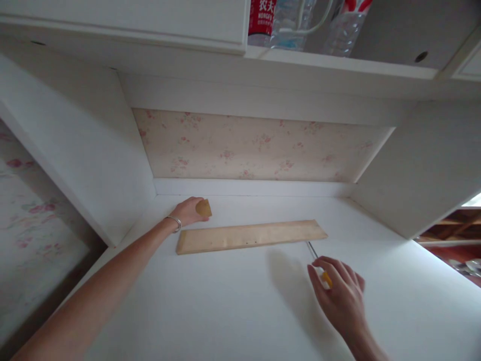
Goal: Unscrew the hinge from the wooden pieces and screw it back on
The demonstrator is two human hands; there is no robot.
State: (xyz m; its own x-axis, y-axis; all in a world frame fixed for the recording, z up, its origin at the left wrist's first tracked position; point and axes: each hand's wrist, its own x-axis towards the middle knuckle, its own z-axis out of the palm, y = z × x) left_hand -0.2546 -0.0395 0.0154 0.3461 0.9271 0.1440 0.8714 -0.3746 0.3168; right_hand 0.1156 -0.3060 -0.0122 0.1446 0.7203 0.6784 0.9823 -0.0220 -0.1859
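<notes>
Board (250, 237) lies unheld on white surface (210, 306); left hand (189, 210) grasps a small block (204, 207), right hand (338, 293) a yellow-handled tool (326, 280). Risk: lacking any visible clamp, board could skid if the shaft (312, 249) catches its near edge.

Our bare left arm (112, 281) reached far forward, almost straight, and our left hand (188, 210) was closed in a grip at its end. We held our right hand (336, 291) nearer to us, its fingers (340, 271) curled toward the thumb (315, 282), the wrist (358, 331) angled back toward our body.
</notes>
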